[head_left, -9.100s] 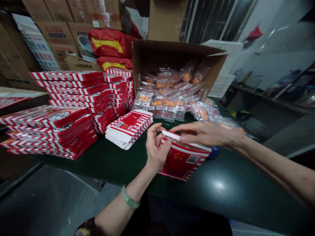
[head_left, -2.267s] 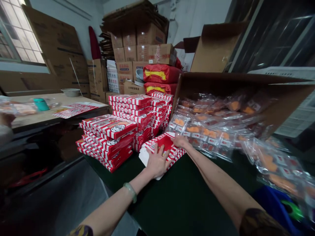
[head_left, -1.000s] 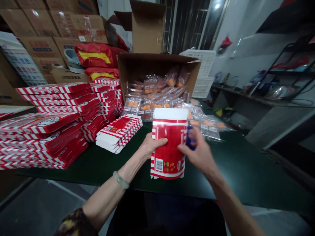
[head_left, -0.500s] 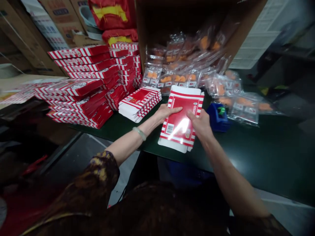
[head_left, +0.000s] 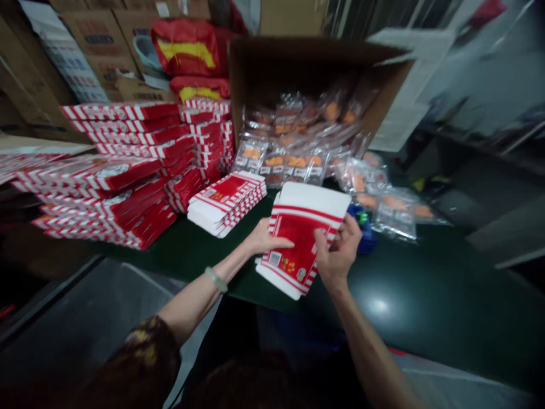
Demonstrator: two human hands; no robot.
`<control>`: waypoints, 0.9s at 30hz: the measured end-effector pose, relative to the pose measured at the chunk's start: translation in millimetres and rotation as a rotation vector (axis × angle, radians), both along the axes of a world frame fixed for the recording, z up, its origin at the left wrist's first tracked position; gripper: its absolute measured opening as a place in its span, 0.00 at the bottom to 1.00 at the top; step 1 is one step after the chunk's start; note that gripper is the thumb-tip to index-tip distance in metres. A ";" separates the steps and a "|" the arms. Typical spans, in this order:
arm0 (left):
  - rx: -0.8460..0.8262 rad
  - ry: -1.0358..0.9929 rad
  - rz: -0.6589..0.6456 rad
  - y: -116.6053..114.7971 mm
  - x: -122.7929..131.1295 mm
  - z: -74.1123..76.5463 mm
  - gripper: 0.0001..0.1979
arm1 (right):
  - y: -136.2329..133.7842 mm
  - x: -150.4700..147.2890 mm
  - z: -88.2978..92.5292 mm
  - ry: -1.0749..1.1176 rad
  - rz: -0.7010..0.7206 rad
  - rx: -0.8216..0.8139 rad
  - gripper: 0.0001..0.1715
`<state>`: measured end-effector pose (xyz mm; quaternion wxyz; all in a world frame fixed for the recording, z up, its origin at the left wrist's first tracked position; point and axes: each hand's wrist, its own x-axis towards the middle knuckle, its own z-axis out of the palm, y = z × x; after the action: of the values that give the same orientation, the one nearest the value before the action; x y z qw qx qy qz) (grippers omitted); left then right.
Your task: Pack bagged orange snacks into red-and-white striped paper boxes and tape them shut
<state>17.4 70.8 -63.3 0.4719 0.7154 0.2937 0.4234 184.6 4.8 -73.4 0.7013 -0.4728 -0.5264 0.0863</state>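
Note:
Between my hands is a flattened red-and-white striped carton (head_left: pixel 293 230), its back with the barcode facing up and its white flaps at both ends. My left hand (head_left: pixel 264 237) grips the left edge, thumb lying across the printed face. On the right edge my right hand (head_left: pixel 339 253) pinches it between thumb and fingers. White edges show beneath the top carton, so there may be more than one layer. A pile of flat cartons (head_left: pixel 227 199) lies left of my left hand. Just beyond my right hand is a blue tape dispenser (head_left: pixel 367 238), partly hidden.
Filled striped boxes (head_left: pixel 128 170) stand in tall stacks at the left. Behind, an open cardboard box (head_left: pixel 236 74) lies on its side with clear packets of orange pieces (head_left: pixel 298 162) spilling out. More packets (head_left: pixel 395 213) lie at right on the dark green table (head_left: pixel 426 307).
The carton has tilted, its upper end swinging right, and a gap shows between its layers at the left. My right fingers have shifted around its right edge. The whole view has turned slightly.

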 end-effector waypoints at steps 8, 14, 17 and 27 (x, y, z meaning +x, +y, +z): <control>-0.061 -0.156 -0.082 -10.0 0.8 -11.6 0.33 | -3.9 21.6 7.9 -0.167 0.104 -0.054 0.25; 0.296 -0.407 0.252 -23.1 -0.2 2.2 0.32 | -9.5 19.8 13.8 -0.256 0.174 -0.007 0.17; 0.471 -0.375 0.495 -27.9 -5.8 21.8 0.19 | -6.7 17.2 18.3 -0.326 0.186 0.034 0.16; 0.207 -0.407 0.640 -65.9 -3.4 43.1 0.11 | -31.9 2.1 49.5 -0.214 0.093 0.110 0.08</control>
<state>14.0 4.8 -20.2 0.2900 0.5328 0.3582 0.7098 186.6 -27.1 -24.0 0.6612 -0.4152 -0.6237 0.0387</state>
